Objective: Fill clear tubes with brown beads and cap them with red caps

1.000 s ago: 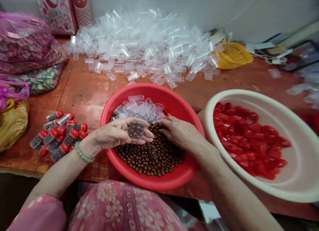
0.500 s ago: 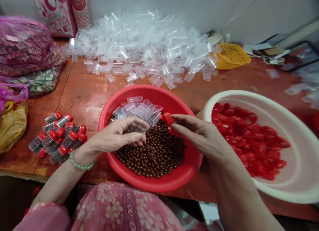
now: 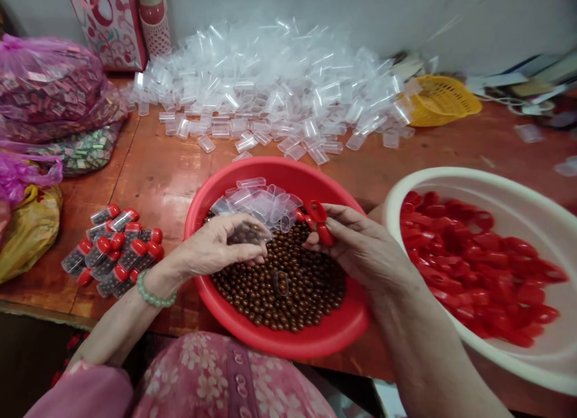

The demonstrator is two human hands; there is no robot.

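Brown balls (image 3: 270,304) fill much of a red basin (image 3: 288,163) at the near edge of the tabletop (image 3: 162,186), with a heap of empty clear tubes (image 3: 261,202) on their far side. Over the basin, the left hand (image 3: 214,248) is curled around a clear container (image 3: 247,233) with brown balls inside. The right hand (image 3: 356,243) pinches a red cap (image 3: 318,212) between thumb and fingers — a second red cap (image 3: 325,234) is just below it, against the fingers. Capped containers (image 3: 131,254) lie grouped left of the basin, near the same edge. To the right, a white basin (image 3: 433,175) holds loose red caps (image 3: 473,261). Toward the far edge spreads a large pile of clear tubes (image 3: 270,87), a yellow basket (image 3: 444,102) touching its right end.
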